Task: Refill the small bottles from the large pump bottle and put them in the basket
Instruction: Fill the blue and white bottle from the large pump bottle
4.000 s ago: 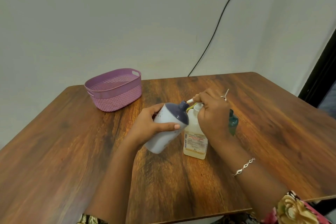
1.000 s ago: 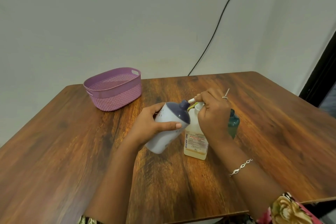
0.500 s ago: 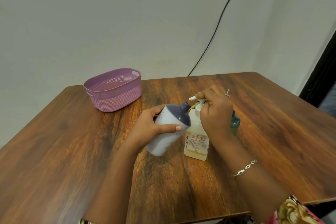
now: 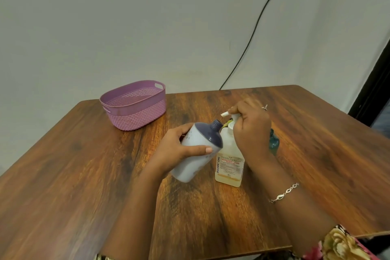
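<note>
My left hand (image 4: 175, 152) grips a white bottle with a dark blue top (image 4: 200, 150), tilted so its uncapped neck points up and right, just below the pump's spout. The large pump bottle (image 4: 229, 160) stands upright on the table, pale liquid low inside, a printed label on its front. My right hand (image 4: 251, 129) curls around the pump head (image 4: 231, 115), whose white spout sticks out to the left above the blue neck. A small teal bottle (image 4: 274, 142) stands behind my right hand, mostly hidden. The purple basket (image 4: 135, 105) sits at the table's far left.
The wooden table (image 4: 84, 186) ends at a front edge near my body and a right edge by a dark doorway. A black cable (image 4: 253, 31) runs down the wall behind the table's back edge.
The pump head has risen under my right hand compared with a second ago. The tilted bottle in my left hand has stayed in place beneath the spout.
</note>
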Tool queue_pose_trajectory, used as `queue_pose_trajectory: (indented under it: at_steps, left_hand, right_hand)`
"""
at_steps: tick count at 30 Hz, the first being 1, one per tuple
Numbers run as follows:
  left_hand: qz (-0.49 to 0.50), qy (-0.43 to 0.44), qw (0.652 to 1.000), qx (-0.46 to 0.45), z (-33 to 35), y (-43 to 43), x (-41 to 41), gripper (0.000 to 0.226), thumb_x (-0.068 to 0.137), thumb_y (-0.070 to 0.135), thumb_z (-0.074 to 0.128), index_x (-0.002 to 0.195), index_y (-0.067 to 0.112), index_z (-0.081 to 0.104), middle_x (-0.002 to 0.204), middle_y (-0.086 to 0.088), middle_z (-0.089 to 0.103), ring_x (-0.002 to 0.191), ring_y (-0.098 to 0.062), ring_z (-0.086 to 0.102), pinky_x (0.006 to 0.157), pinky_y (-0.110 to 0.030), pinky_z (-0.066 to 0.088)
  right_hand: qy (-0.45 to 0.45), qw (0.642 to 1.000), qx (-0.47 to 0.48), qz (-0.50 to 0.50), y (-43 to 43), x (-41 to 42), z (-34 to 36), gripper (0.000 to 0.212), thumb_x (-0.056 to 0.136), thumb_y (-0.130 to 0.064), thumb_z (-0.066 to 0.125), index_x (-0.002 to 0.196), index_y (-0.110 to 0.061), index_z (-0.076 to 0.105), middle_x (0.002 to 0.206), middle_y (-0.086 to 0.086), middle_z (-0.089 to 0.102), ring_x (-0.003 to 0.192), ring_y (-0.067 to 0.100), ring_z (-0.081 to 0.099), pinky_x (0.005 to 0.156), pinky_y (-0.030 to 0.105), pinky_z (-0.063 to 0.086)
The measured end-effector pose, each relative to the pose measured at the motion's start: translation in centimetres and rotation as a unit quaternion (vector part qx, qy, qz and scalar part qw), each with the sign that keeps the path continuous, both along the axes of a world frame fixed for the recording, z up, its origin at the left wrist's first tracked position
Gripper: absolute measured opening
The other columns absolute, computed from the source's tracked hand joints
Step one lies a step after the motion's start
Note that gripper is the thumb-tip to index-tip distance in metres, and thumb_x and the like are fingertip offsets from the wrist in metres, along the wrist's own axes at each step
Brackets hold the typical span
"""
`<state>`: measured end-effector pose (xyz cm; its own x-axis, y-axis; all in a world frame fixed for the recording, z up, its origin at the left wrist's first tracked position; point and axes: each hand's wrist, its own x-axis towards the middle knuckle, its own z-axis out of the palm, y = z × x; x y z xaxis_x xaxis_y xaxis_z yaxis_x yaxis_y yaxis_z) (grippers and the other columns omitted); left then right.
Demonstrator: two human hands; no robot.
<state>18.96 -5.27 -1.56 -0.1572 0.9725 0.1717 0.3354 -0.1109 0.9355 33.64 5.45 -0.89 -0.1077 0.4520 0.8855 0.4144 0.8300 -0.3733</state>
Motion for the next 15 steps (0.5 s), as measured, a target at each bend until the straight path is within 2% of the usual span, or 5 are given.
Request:
queue_pose_trajectory:
  at_steps: [3, 6, 11, 15]
  left_hand:
    - [0.0, 0.0, 1.0, 0.001, 0.0, 0.1, 0.0, 0.063, 0.046, 0.049, 0.076, 0.105, 0.032, 0.065, 0.098, 0.009, 0.069, 0.085, -0.008, 0.066, 0.07, -0.024, 0.055]
    - [-0.002, 0.0, 1.0, 0.005, 0.0, 0.2, 0.0, 0.061, 0.047, 0.048, 0.076, 0.105, 0.032, 0.065, 0.097, 0.01, 0.07, 0.085, -0.007, 0.066, 0.07, -0.023, 0.055]
    - [-0.001, 0.004, 1.0, 0.005, 0.1, 0.3, -0.1, 0.059, 0.046, 0.049, 0.076, 0.102, 0.034, 0.064, 0.097, 0.01, 0.069, 0.084, -0.006, 0.065, 0.069, -0.022, 0.055]
    - [-0.002, 0.005, 1.0, 0.002, 0.1, 0.3, -0.1, 0.061, 0.046, 0.05, 0.076, 0.104, 0.034, 0.064, 0.098, 0.01, 0.069, 0.084, -0.006, 0.065, 0.07, -0.023, 0.055]
  right_hand:
    - [-0.022, 0.999, 0.006, -0.037, -0.3, -0.3, -0.6, 0.018, 0.071, 0.009, 0.047, 0.062, -0.002, 0.058, 0.063, 0.008, 0.054, 0.058, 0.021, 0.048, 0.046, 0.026, 0.033]
    - [-0.044, 0.997, 0.02, -0.062, -0.2, -0.5, -1.2, 0.025, 0.061, 0.021, 0.053, 0.059, -0.004, 0.051, 0.061, 0.007, 0.049, 0.059, 0.019, 0.041, 0.046, 0.021, 0.022]
    - [-0.04, 0.998, 0.013, -0.055, 0.0, -0.4, -1.4, 0.025, 0.06, 0.023, 0.053, 0.062, -0.002, 0.054, 0.063, 0.008, 0.052, 0.059, 0.024, 0.047, 0.045, 0.029, 0.034]
    - [-0.031, 0.999, 0.0, -0.033, 0.0, 0.1, -0.3, 0.019, 0.069, 0.011, 0.046, 0.066, -0.001, 0.06, 0.065, 0.01, 0.057, 0.056, 0.026, 0.05, 0.046, 0.035, 0.043]
